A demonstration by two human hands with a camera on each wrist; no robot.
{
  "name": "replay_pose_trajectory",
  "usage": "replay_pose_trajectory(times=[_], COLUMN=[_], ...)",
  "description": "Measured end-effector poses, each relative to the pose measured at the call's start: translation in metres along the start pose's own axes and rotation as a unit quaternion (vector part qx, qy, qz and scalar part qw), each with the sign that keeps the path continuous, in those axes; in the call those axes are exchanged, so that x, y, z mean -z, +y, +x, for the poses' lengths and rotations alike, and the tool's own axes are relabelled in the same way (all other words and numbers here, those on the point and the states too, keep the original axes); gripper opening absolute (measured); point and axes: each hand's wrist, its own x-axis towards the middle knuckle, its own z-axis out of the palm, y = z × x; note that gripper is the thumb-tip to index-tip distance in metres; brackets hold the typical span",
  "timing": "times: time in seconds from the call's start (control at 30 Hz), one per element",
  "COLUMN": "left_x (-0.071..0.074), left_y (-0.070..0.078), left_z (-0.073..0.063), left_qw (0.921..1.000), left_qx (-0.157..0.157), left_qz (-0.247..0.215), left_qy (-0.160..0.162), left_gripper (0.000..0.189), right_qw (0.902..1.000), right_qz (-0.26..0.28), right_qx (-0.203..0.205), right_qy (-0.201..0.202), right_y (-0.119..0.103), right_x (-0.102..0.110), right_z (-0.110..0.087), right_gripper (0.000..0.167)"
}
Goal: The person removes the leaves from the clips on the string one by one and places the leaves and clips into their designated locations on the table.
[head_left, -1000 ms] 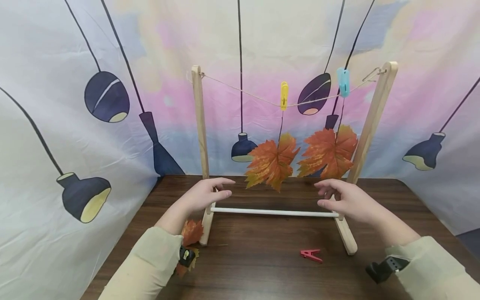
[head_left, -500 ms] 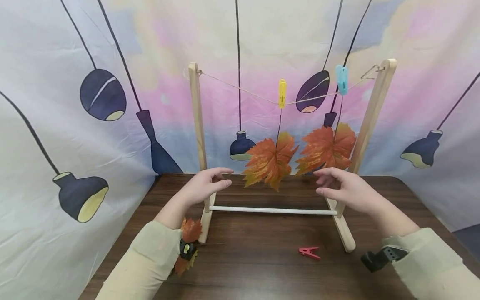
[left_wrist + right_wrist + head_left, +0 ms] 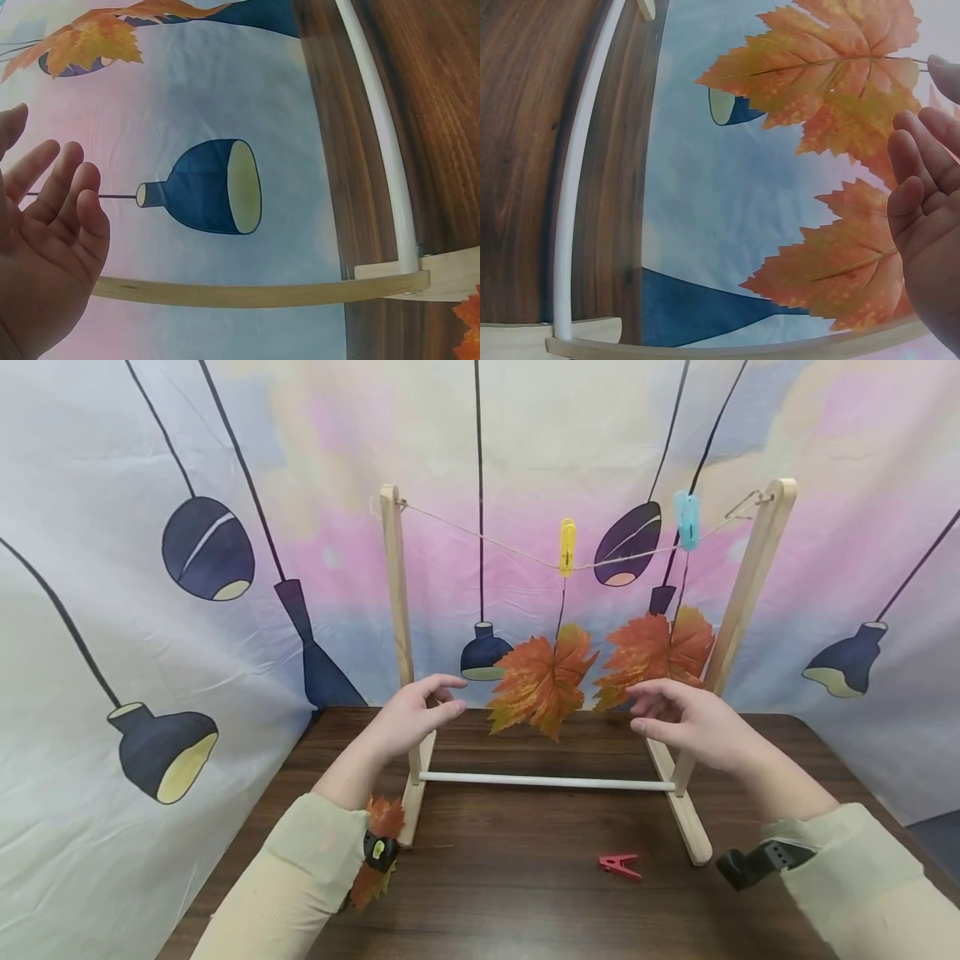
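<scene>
Left hand [image 3: 411, 720], middle leaf [image 3: 542, 683], right leaf [image 3: 651, 647], right hand [image 3: 696, 720]
Left fingers loosely bent, thumb apart. The middle leaf, jagged orange with yellowish tips, hangs from the yellow peg [image 3: 567, 547]; the right leaf, likewise jagged and orange, from the blue peg [image 3: 687, 520]. Right fingers loosely bent, thumb apart.

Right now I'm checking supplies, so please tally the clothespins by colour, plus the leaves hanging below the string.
Yellow clothespin: 1
Light blue clothespin: 1
Red clothespin: 1
Hanging leaves: 2
Total: 5
</scene>
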Motion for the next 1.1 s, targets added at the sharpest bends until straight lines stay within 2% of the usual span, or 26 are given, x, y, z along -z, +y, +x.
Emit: replay_pose_trajectory(times=[0.43,0.67,0.83,1.1], left_x=[0.001,0.001,0.002,0.002], left_y=[0.015,0.022,0.028,0.043], left_z=[0.005,0.009,0.011,0.018], left_qw=[0.9991,0.9989,0.9990,0.9980], left_qx=[-0.008,-0.028,-0.028,-0.047], left_qz=[-0.033,-0.017,-0.005,-0.015], left_qy=[0.025,0.034,0.033,0.040], left_gripper=[0.034,0.035,0.037,0.035], right_qw=[0.9996,0.9991,0.9992,0.9989], right_qz=[0.002,0.006,0.012,0.021], right_qx=[0.020,0.021,0.021,0.015], right_qy=[0.021,0.035,0.033,0.039], right_y=[-0.012,-0.017,-0.023,-0.029], right_x=[0.009,0.004,0.002,0.005], right_z=[0.007,0.016,0.023,0.029], right_gripper=[0.039,0.037,0.037,0.039])
